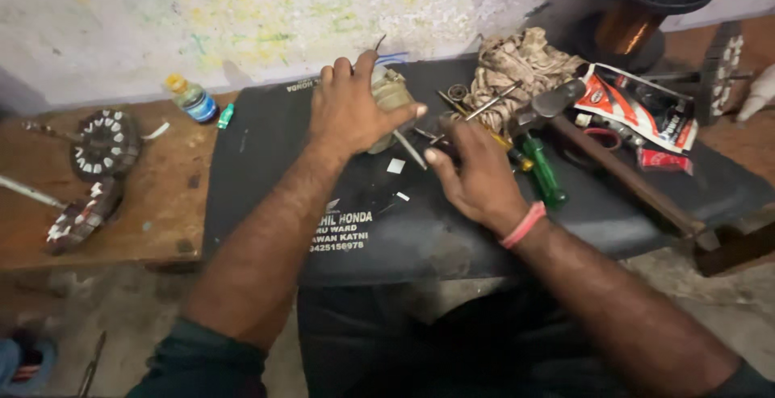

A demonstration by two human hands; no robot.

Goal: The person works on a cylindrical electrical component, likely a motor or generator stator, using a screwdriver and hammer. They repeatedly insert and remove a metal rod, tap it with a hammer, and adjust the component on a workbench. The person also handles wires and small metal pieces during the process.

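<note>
While a thin metal tool (410,149) is pinched in the right hand (476,176), a small tan wound part (391,95) is clasped under the curled fingers of the left hand (349,111). It is judged stiff and fairly light, best gripped around its body. Beyond it, a black mat (266,172), a hammer (613,164) and a copper wire spool (638,10) are seen against the wall.

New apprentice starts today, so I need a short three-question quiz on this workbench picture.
1. True or false: the left hand grips a small beige wound motor part.
2. Which lies right of the right hand: A green-handled screwdriver, B blue-capped bottle?
3. What is on the right wrist?

Key: 1 true. 2 A. 3 a pink band.
</note>
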